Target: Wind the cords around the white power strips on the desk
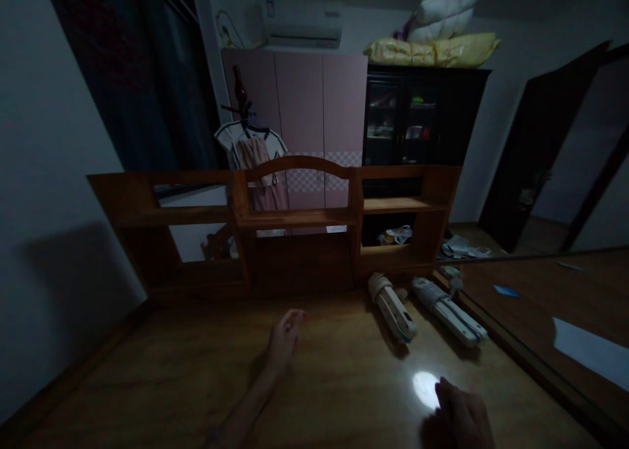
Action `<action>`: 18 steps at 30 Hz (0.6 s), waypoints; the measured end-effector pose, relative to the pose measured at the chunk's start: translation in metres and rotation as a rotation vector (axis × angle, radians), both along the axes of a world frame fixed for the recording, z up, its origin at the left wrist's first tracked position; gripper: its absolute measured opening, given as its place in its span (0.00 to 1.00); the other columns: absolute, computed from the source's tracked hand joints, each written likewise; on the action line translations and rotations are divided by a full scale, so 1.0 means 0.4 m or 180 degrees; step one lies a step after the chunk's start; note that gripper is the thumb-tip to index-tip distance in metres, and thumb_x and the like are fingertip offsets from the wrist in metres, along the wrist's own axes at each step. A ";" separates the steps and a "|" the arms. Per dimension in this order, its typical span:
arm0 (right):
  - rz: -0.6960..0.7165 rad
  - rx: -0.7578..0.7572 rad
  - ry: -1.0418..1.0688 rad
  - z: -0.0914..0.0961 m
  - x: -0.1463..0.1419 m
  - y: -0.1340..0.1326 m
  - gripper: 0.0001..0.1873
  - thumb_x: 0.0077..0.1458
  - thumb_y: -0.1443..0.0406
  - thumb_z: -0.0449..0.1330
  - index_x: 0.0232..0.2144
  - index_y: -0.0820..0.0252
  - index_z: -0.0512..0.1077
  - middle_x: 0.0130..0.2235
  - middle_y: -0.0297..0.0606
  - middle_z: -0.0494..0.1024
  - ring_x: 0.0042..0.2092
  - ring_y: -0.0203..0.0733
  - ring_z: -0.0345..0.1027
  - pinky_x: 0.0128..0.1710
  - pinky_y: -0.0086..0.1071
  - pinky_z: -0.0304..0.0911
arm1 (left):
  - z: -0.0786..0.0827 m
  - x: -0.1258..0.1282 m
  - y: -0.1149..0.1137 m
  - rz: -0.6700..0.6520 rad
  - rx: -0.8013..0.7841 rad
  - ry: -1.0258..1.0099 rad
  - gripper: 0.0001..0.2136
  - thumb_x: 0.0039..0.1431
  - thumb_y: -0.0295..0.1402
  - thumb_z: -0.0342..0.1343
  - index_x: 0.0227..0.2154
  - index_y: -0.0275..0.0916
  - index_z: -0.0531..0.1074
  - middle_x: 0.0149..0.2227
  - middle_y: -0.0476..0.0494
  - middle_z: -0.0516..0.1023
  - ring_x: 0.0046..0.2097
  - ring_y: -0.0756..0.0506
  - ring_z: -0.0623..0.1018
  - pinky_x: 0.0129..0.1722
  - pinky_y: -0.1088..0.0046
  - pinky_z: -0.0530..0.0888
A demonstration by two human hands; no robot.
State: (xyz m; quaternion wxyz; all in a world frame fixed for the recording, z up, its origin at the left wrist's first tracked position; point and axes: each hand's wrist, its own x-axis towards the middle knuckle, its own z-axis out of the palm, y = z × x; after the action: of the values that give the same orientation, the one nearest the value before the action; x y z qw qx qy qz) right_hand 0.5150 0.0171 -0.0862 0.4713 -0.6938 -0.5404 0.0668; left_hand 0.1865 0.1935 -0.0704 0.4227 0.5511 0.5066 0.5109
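Note:
Over the left-middle of the wooden desk (196, 364), my left hand (284, 337) is raised with its fingers loosely bent and apart, nothing visible in it. My right hand (462, 409) is low at the right, fingers curled together, with no object showing in it; its palm side is hidden. Two white power strips lie on the desk beyond my right hand, apart from both hands. The nearer-to-middle power strip (396, 314) has its cord wound round its far end. The right-hand power strip (455, 314) is wound with a grey cord.
A wooden shelf unit (295, 219) with several compartments stands along the desk's far edge. A raised ledge (511, 344) borders the right side. Beyond it, a white sheet (590, 351) and a blue card (506, 292) lie on a brown surface. A round light reflection shows near my right hand.

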 end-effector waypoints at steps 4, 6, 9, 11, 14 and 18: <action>-0.0148 0.0067 0.0486 -0.014 0.021 0.019 0.23 0.52 0.45 0.49 0.21 0.53 0.72 0.24 0.40 0.73 0.29 0.46 0.67 0.28 0.36 0.65 | 0.006 -0.021 0.020 0.0190 0.0074 -0.0156 0.27 0.50 0.58 0.49 0.33 0.36 0.70 0.14 0.59 0.49 0.17 0.55 0.53 0.17 0.80 0.50; -0.0230 0.0081 0.0619 -0.014 0.018 0.017 0.23 0.52 0.46 0.50 0.22 0.54 0.73 0.27 0.40 0.74 0.31 0.46 0.68 0.29 0.35 0.66 | 0.007 -0.025 0.022 0.0287 0.0041 -0.0191 0.27 0.49 0.60 0.48 0.26 0.37 0.68 0.14 0.59 0.49 0.17 0.54 0.53 0.17 0.79 0.49; -0.0172 -0.0075 0.0739 0.010 -0.006 0.007 0.25 0.53 0.46 0.49 0.22 0.58 0.73 0.27 0.40 0.75 0.31 0.44 0.68 0.29 0.33 0.65 | 0.010 -0.024 0.016 0.0397 0.0004 -0.0167 0.27 0.49 0.60 0.48 0.15 0.39 0.59 0.14 0.56 0.50 0.17 0.54 0.55 0.18 0.78 0.52; -0.0075 -0.0094 0.0801 0.039 -0.025 0.004 0.27 0.53 0.45 0.50 0.19 0.59 0.70 0.23 0.38 0.72 0.27 0.41 0.65 0.27 0.31 0.63 | 0.011 -0.021 0.012 0.0444 -0.0020 -0.0144 0.28 0.48 0.60 0.48 0.12 0.40 0.53 0.13 0.55 0.50 0.18 0.54 0.54 0.19 0.77 0.52; 0.0049 0.0066 0.0843 0.086 -0.046 0.006 0.30 0.50 0.42 0.51 0.14 0.60 0.67 0.17 0.35 0.66 0.23 0.39 0.62 0.23 0.30 0.61 | 0.010 -0.014 0.010 0.0470 -0.0058 -0.0122 0.29 0.46 0.61 0.48 0.12 0.42 0.49 0.14 0.55 0.48 0.18 0.54 0.53 0.18 0.76 0.50; 0.0076 0.0030 0.0919 0.115 -0.054 0.010 0.31 0.50 0.41 0.50 0.14 0.60 0.66 0.18 0.36 0.67 0.26 0.43 0.65 0.28 0.31 0.64 | 0.002 -0.008 0.015 0.0477 -0.0096 -0.0077 0.29 0.42 0.64 0.47 0.12 0.43 0.48 0.14 0.55 0.47 0.18 0.53 0.53 0.18 0.75 0.49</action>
State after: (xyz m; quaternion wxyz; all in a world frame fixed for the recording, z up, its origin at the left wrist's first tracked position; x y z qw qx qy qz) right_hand 0.4935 0.0212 -0.0401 0.5466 -0.6683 -0.4755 0.1690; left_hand 0.1833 0.1994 -0.0698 0.3976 0.4989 0.5489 0.5401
